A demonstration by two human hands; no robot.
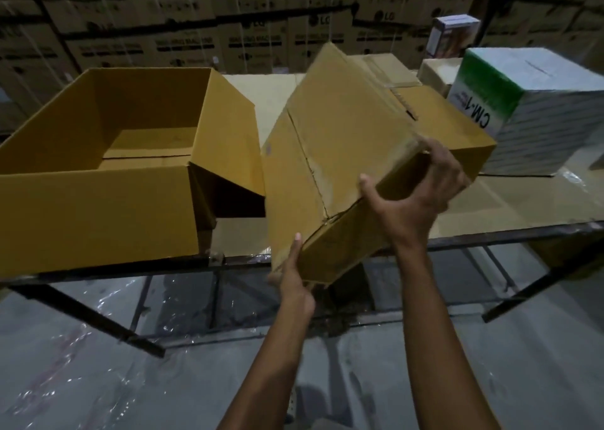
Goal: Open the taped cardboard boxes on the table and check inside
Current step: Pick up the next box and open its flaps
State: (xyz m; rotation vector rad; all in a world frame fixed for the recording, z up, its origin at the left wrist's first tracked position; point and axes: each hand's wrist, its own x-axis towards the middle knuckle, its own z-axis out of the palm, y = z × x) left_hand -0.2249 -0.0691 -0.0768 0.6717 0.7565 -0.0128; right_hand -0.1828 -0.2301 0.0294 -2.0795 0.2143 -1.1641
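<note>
- Your right hand (421, 194) grips the tilted box (330, 155) by its near side, thumb and fingers spread round the edge.
- Your left hand (292, 274) holds its lowest corner.
- The box is just right of the open box (98, 184).

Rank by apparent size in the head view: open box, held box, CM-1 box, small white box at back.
1. open box, largest, also near the camera.
2. held box, tilted, close to the camera.
3. CM-1 box, cut off at the frame edge, so less sure.
4. small white box, farthest back.
</note>
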